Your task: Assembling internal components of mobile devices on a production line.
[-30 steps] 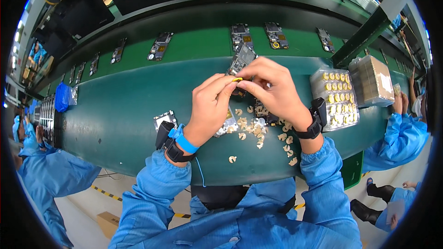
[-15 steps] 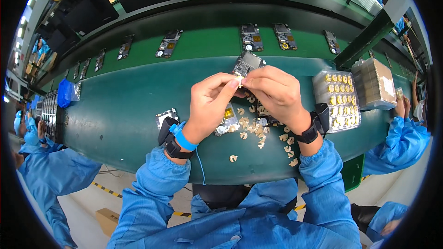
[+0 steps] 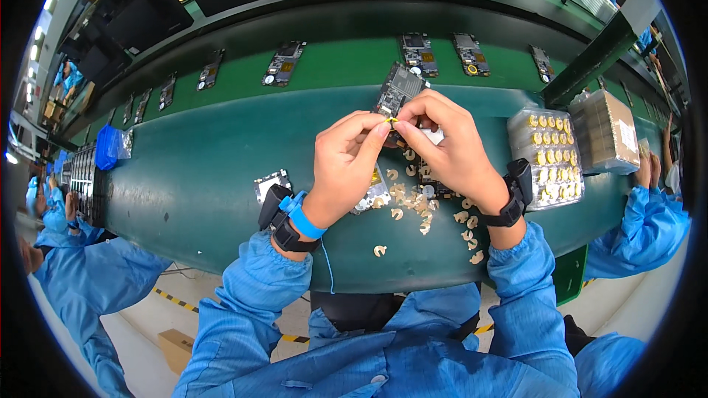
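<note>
My left hand (image 3: 346,155) and my right hand (image 3: 446,144) meet above the green work surface. Between their thumbs and fingertips they pinch a small yellow part (image 3: 392,120), mostly hidden by the fingers. Just beyond the fingertips lies a circuit board (image 3: 402,85) with a grey metal shield. More circuit boards (image 3: 377,195) are partly covered beneath my hands. Cream notched discs (image 3: 424,215) are scattered in a loose pile between my forearms. Another board with a pale square (image 3: 271,184) rests left of my left wrist.
A clear tray of round yellow parts (image 3: 546,158) stands on the right, beside a cardboard-sided stack (image 3: 612,133). Circuit boards (image 3: 284,63) line the green belt at the back. A green post (image 3: 590,59) rises at the right. Co-workers in blue sit on both sides.
The piece at my fingertips looked cream-white before; its yellow side shows now. My fingers have shifted slightly around it. The boards on the belt appear farther right, and the whole view has shifted a little.
</note>
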Motion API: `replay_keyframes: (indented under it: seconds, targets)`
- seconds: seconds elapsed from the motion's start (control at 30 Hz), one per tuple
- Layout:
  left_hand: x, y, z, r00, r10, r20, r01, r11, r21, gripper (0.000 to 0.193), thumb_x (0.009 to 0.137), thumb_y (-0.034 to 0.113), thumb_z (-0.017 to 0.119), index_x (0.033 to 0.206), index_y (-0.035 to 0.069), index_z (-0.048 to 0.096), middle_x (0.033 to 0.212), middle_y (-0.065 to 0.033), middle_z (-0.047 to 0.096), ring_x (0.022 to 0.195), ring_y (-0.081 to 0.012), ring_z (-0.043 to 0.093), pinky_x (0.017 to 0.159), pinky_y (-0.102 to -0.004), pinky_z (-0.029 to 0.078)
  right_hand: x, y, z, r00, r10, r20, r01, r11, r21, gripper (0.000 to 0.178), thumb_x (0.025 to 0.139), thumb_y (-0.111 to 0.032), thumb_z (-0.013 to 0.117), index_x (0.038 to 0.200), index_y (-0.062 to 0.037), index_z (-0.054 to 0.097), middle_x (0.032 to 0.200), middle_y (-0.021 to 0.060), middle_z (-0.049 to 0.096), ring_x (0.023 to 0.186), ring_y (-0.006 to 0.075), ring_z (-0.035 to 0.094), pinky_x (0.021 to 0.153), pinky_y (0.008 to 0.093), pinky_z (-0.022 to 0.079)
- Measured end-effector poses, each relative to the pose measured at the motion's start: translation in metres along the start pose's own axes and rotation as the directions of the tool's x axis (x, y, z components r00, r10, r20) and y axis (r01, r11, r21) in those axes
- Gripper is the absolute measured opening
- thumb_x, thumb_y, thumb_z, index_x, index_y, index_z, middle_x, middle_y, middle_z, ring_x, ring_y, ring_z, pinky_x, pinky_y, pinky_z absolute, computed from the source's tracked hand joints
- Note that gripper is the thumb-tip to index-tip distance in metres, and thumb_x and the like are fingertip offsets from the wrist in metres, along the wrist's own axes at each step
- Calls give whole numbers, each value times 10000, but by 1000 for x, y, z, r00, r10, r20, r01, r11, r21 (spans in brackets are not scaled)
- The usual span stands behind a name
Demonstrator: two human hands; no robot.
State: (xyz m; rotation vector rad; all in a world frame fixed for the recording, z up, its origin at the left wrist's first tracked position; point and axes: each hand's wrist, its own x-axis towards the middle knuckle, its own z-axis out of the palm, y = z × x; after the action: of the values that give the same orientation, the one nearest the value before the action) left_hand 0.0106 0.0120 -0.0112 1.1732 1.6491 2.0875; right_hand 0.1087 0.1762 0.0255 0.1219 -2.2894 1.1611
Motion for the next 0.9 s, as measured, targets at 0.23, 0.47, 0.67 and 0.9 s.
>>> replay_keyframes:
  seconds: [0.23, 0.47, 0.67, 0.9]
  targets:
    - [-1, 8, 5, 994, -105, -4, 104, 991, -85, 313, 1049, 8, 587, 1351, -77, 599, 1143, -127, 702, 1010, -145, 681, 867, -288, 582, -3, 5, -4, 969, 245, -45, -229, 948, 223, 103, 987, -88, 688, 1004, 9, 657, 844, 4, 598, 748, 65, 515, 649, 241, 423]
    - [2, 2, -1, 957, -281, 73, 291, 927, -239, 367, 1086, 51, 522, 1429, -79, 536, 1289, -152, 692, 1125, -156, 672, 954, -319, 586, -1, -8, -7, 991, 135, 12, -135, 991, 19, 115, 959, -92, 686, 948, 18, 654, 812, 75, 631, 719, 170, 572, 661, 318, 461]
    - [4, 2, -4, 961, -251, 118, 270, 944, -188, 390, 1095, 98, 533, 1433, -97, 537, 1325, -184, 675, 1170, -211, 685, 991, -332, 591, -4, -2, 0, 992, 122, -11, -122, 990, -69, 109, 921, -88, 677, 912, 14, 640, 816, 150, 615, 772, 323, 613, 721, 415, 481]
    - [2, 5, -2, 966, -236, 109, 251, 957, -148, 386, 1095, 102, 536, 1426, -97, 550, 1326, -181, 674, 1171, -213, 684, 988, -339, 594, -3, -6, 0, 991, 135, -9, -136, 985, -105, 105, 914, -81, 673, 901, 15, 632, 803, 145, 600, 769, 333, 600, 719, 429, 471]
